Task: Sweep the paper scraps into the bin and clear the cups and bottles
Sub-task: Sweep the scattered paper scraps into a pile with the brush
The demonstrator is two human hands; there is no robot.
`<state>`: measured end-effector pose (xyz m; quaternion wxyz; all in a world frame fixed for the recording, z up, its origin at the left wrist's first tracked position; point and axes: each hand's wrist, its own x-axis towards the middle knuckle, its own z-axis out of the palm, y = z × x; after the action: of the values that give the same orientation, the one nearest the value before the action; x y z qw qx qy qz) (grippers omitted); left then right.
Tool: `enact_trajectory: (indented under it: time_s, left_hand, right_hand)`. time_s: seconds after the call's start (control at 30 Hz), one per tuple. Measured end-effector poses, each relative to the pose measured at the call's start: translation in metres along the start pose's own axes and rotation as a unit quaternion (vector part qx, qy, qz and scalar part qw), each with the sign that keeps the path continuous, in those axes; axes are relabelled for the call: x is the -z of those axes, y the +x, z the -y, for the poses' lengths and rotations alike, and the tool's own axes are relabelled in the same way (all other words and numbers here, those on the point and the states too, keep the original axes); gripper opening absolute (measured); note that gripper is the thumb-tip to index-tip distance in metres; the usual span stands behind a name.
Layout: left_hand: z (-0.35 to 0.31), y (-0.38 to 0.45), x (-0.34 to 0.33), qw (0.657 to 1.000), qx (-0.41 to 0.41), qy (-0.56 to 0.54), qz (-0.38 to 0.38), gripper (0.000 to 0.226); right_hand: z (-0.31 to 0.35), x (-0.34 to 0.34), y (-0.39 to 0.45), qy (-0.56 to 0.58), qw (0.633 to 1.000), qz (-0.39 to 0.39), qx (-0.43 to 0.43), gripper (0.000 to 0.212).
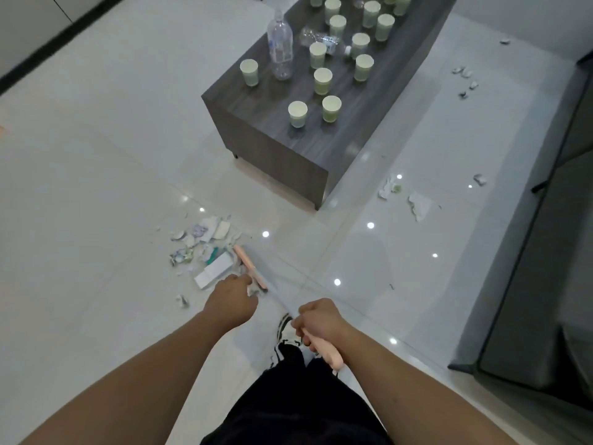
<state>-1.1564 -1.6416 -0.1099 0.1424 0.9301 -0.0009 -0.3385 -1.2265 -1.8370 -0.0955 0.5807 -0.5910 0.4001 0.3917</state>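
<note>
Pink broom handle [324, 350] clamped in right hand [316, 319]; left hand [231, 301] grip on shaft, blurred, uncertain.

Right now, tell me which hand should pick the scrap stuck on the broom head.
Left. The left hand already reaches the broom head; the right hand grips the pink handle.

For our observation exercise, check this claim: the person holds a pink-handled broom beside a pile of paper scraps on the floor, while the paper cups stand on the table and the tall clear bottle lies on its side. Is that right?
Not quite. In the head view the tall clear bottle stands upright on the table; only a crumpled bottle lies flat. The broom, paper scraps and paper cups are as stated.
</note>
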Motion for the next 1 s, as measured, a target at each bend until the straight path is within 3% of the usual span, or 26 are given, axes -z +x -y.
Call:
enact_trajectory:
  time_s: [0.07,0.17,0.53,0.6,0.7,0.87,1.0]
  left_hand:
    - [-0.003,0.012,0.009,1.000,-0.011,0.000,-0.006,0.044]
    - [-0.020,0.033,0.020,0.999,-0.031,0.004,-0.005,0.046]
    - [-0.153,0.088,0.039,0.986,-0.156,0.055,0.037,0.049]
    - [-0.176,0.102,0.042,0.983,-0.167,0.070,0.040,0.049]
    - [-0.213,0.125,0.047,0.980,-0.174,0.089,0.036,0.049]
    - [-0.289,0.182,0.057,0.978,-0.174,0.108,0.036,0.050]
    - [-0.367,0.235,0.068,0.977,-0.161,0.134,0.030,0.050]
  right_hand:
    - [0.003,-0.004,-0.003,-0.009,1.000,-0.011,0.004,0.044]
    - [0.008,0.012,-0.010,-0.004,0.999,-0.039,0.012,0.051]
    - [0.034,0.131,-0.024,0.119,0.978,-0.170,0.030,0.016]
    - [0.046,0.152,-0.021,0.157,0.971,-0.179,0.035,0.023]
    - [0.068,0.191,-0.009,0.222,0.958,-0.176,0.037,0.033]
    - [0.121,0.281,0.029,0.297,0.946,-0.129,0.009,0.004]
    - [0.166,0.376,0.067,0.344,0.936,-0.072,-0.020,0.014]
